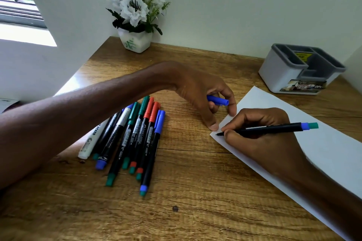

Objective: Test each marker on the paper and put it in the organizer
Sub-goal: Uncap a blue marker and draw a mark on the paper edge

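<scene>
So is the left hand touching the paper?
Touching. The head view shows the left hand, blue cap in its grip, pressing its fingertips on the paper's near corner.

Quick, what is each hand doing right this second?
Left hand: closed on a blue cap, fingertips pressing the paper corner.
Right hand: closed on an uncapped marker, tip on the paper.

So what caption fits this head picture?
Right hand tests a marker on paper; left hand holds its blue cap.
</scene>
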{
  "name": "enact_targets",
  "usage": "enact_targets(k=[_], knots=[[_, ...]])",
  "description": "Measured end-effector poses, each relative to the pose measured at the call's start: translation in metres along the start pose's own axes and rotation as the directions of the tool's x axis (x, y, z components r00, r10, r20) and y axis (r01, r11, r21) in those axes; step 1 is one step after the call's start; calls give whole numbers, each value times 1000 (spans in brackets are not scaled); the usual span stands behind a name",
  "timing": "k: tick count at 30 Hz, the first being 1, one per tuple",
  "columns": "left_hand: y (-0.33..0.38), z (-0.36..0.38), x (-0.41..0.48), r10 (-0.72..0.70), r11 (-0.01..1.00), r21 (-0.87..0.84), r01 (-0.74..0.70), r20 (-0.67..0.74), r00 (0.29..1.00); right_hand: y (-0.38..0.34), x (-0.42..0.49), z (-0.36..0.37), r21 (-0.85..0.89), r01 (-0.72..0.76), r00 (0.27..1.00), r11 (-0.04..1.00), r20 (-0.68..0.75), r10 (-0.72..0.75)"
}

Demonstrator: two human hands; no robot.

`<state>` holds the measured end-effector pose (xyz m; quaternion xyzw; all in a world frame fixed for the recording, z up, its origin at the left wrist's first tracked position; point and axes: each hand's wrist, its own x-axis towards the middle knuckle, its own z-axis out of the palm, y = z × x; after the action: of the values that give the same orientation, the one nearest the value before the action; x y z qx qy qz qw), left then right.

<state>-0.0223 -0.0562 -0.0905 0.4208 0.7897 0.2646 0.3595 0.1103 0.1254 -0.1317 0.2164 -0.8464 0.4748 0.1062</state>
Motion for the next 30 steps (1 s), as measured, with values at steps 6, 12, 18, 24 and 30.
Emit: enact_targets(k=[6,12,18,24,30], knots=[[0,0,0,-9,1000,-5,9,3,1000,1,-1,0,-14,6,1000,1000,-2,-6],[0,0,0,-13,1000,-8,13,7,1000,5,0,0,-35,16,1000,999,-16,-16],[1,0,0,-10,1000,1,10,6,1000,3,0,-1,-13,17,1000,1000,-13,-17],[0,1,-1,-9,1000,8,9,1,1000,3,-1,-1,13,-10,1000,1000,-23,11],[0,1,-1,-19,1000,10,19,-3,1000,4,0,-2,41,-49,998,998,-23,50]])
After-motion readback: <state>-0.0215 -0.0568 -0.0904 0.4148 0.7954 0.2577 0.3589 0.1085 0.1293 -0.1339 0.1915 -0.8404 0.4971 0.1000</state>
